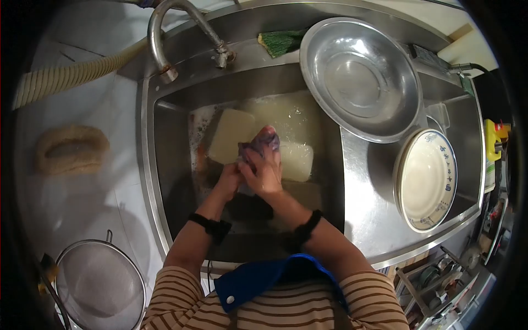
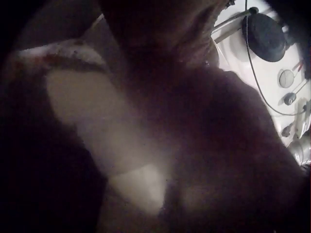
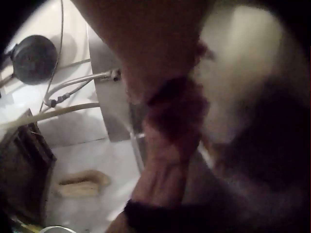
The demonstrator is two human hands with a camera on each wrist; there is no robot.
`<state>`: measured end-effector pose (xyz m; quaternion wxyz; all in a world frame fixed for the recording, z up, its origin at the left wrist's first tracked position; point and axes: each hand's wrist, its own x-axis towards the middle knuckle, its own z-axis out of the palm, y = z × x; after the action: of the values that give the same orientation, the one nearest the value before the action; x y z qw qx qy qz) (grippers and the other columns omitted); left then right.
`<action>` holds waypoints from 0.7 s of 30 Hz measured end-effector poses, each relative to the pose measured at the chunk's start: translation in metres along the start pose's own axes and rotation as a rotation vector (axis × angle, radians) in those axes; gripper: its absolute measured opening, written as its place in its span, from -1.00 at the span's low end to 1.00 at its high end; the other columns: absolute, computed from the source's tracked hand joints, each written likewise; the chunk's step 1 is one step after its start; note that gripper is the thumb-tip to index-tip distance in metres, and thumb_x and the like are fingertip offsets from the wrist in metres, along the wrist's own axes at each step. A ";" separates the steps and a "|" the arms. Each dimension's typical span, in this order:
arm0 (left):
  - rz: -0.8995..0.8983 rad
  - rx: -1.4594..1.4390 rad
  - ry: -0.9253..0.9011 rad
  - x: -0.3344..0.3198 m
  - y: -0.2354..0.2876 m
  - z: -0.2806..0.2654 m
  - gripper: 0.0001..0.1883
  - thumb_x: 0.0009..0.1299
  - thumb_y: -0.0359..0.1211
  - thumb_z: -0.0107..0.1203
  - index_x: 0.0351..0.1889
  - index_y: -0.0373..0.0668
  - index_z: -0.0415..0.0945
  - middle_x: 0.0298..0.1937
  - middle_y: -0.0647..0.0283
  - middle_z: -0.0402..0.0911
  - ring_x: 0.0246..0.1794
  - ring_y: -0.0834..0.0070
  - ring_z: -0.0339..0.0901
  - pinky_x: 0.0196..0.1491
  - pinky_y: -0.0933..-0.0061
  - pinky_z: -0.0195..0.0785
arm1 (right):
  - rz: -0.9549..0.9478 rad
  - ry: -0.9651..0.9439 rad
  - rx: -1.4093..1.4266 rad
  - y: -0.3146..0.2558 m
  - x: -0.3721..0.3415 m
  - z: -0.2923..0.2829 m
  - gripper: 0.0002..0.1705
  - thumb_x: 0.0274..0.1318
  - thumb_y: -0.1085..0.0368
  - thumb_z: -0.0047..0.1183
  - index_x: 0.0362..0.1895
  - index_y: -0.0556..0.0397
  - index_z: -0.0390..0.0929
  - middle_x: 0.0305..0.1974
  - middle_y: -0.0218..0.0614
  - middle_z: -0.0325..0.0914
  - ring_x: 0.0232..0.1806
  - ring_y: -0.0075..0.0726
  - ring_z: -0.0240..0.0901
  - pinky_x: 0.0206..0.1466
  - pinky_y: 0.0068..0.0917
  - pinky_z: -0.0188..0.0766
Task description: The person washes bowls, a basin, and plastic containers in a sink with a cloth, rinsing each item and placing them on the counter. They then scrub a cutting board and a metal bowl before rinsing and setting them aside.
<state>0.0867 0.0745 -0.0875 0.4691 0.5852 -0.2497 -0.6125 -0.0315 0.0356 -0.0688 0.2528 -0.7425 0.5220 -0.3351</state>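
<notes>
Over the sink's murky water, both hands hold a dark purplish lump with a pinkish-red tip; its kind I cannot tell. The right hand grips it from above, fingers bent over its near side. Lower and to the left, the left hand grips its near end, its fingers partly hidden by the right hand. The right wrist view shows the lump dark red between the hands. Pale rectangular blocks lie in the water around the hands, one block to the left and another block to the right.
A curved tap stands at the sink's back left. On the right are a large steel basin and stacked cream bowls. A green pad lies behind. Left of the sink are a brown rolled cloth and a mesh strainer.
</notes>
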 end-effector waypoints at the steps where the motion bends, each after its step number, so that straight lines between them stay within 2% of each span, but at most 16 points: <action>1: -0.004 0.005 -0.007 -0.005 0.007 0.002 -0.74 0.15 -0.44 0.00 -0.20 -0.34 0.41 -0.46 0.22 0.53 -0.40 0.51 0.49 -0.30 0.51 0.35 | 0.008 0.005 -0.001 0.008 0.007 0.005 -0.70 -0.15 0.21 0.02 -0.23 -0.02 0.51 -0.17 -0.13 0.39 -0.11 0.08 0.30 -0.06 -0.18 0.27; 3: -0.183 -0.120 -0.184 -0.017 0.015 -0.005 -0.76 0.12 -0.43 -0.01 -0.26 -0.36 0.42 -0.52 0.16 0.52 -0.46 0.45 0.49 -0.32 0.44 0.35 | 0.136 -0.043 -0.239 0.046 0.027 0.036 -0.69 -0.17 0.15 0.03 -0.25 -0.08 0.53 -0.19 -0.19 0.44 -0.16 -0.04 0.35 -0.08 -0.31 0.31; 5: -0.179 -0.162 -0.140 -0.012 0.001 -0.021 -0.77 0.12 -0.44 -0.02 -0.27 -0.35 0.42 -0.52 0.16 0.51 -0.48 0.41 0.48 -0.33 0.41 0.35 | 0.383 -0.460 0.021 0.121 0.037 0.071 -0.69 -0.16 0.11 0.02 -0.24 -0.18 0.55 -0.21 -0.28 0.48 -0.19 -0.14 0.40 -0.10 -0.41 0.33; 7: -0.169 -0.213 -0.084 -0.007 -0.008 -0.038 -0.78 0.12 -0.44 -0.03 -0.28 -0.34 0.43 -0.51 0.15 0.51 -0.50 0.36 0.46 -0.35 0.39 0.35 | 0.555 -0.516 0.174 0.161 0.036 0.060 -0.72 -0.14 0.09 0.00 -0.27 -0.18 0.56 -0.23 -0.37 0.51 -0.20 -0.29 0.43 -0.12 -0.49 0.34; 9: -0.130 -0.690 0.050 -0.006 -0.010 -0.056 -0.81 0.16 -0.42 -0.03 -0.28 -0.30 0.43 -0.47 0.17 0.50 -0.42 0.36 0.44 -0.32 0.40 0.33 | 0.812 -0.470 -0.046 0.150 0.029 0.029 -0.68 -0.10 0.08 -0.05 -0.21 -0.17 0.54 -0.26 -0.31 0.52 -0.20 -0.28 0.44 -0.11 -0.45 0.34; 10: -0.124 -0.692 0.062 0.000 -0.015 -0.064 -0.81 0.16 -0.42 -0.03 -0.28 -0.30 0.43 -0.47 0.17 0.50 -0.42 0.36 0.44 -0.32 0.40 0.33 | 0.804 -0.481 -0.044 0.145 0.017 0.032 -0.68 -0.10 0.08 -0.05 -0.21 -0.17 0.54 -0.26 -0.31 0.52 -0.20 -0.28 0.44 -0.11 -0.45 0.34; 12: 0.063 -0.945 0.044 0.016 -0.018 -0.076 -0.80 0.21 -0.38 -0.02 -0.26 -0.30 0.42 -0.35 0.15 0.50 -0.29 0.36 0.43 -0.24 0.37 0.32 | 0.734 -0.374 -0.256 0.141 -0.006 0.040 -0.65 -0.08 0.06 -0.08 -0.19 -0.13 0.51 -0.35 -0.23 0.53 -0.23 -0.17 0.45 -0.13 -0.38 0.35; 13: 0.070 -0.944 0.044 0.018 -0.016 -0.072 -0.80 0.21 -0.38 -0.02 -0.26 -0.30 0.42 -0.35 0.15 0.50 -0.29 0.36 0.43 -0.24 0.37 0.32 | 0.728 -0.372 -0.253 0.135 -0.010 0.041 -0.65 -0.08 0.06 -0.08 -0.19 -0.13 0.51 -0.35 -0.23 0.53 -0.23 -0.17 0.45 -0.13 -0.38 0.35; 15: 0.109 -0.925 0.207 0.024 -0.017 -0.053 -0.80 0.26 -0.36 -0.03 -0.24 -0.30 0.40 -0.23 0.13 0.46 -0.20 0.36 0.39 -0.15 0.33 0.31 | 0.654 -0.373 0.167 0.115 -0.013 0.047 -0.67 -0.08 0.08 -0.08 -0.21 -0.09 0.47 -0.31 -0.16 0.47 -0.25 -0.07 0.43 -0.20 -0.25 0.34; 17: 0.061 -0.945 0.255 0.033 -0.023 -0.039 -0.82 0.28 -0.37 -0.06 -0.25 -0.30 0.39 -0.21 0.13 0.45 -0.22 0.35 0.40 -0.13 0.31 0.31 | 0.578 -0.369 0.581 0.084 -0.022 0.051 -0.69 -0.08 0.11 -0.07 -0.23 -0.06 0.42 -0.27 -0.10 0.42 -0.27 0.04 0.41 -0.26 -0.13 0.34; 18: 0.008 -0.960 0.295 0.036 -0.026 -0.034 -0.83 0.30 -0.38 -0.08 -0.25 -0.29 0.38 -0.19 0.13 0.44 -0.24 0.33 0.40 -0.12 0.29 0.32 | 0.438 -0.365 0.178 0.037 -0.011 0.020 -0.77 -0.10 0.25 -0.09 -0.27 -0.08 0.45 -0.22 -0.16 0.41 -0.23 -0.03 0.38 -0.19 -0.22 0.34; 19: 0.000 -0.961 0.285 0.033 -0.024 -0.026 -0.83 0.30 -0.38 -0.08 -0.25 -0.29 0.38 -0.19 0.13 0.44 -0.24 0.33 0.40 -0.12 0.29 0.32 | 0.243 -0.166 0.081 0.009 -0.010 0.014 -0.78 -0.12 0.20 -0.04 -0.31 -0.08 0.43 -0.26 -0.16 0.40 -0.27 0.01 0.39 -0.19 -0.19 0.34; 21: -0.064 -0.822 0.369 0.027 -0.015 -0.008 -0.82 0.34 -0.37 -0.16 -0.26 -0.29 0.39 -0.23 0.14 0.47 -0.24 0.32 0.42 -0.09 0.25 0.31 | 0.302 -0.200 0.074 -0.011 -0.003 0.007 -0.75 -0.14 0.18 0.00 -0.30 -0.08 0.44 -0.28 -0.13 0.40 -0.25 0.06 0.38 -0.19 -0.14 0.34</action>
<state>0.0938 0.0596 -0.1146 0.6801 0.4572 0.1201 -0.5603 -0.0198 0.0426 -0.0659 0.3780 -0.6756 0.5870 -0.2367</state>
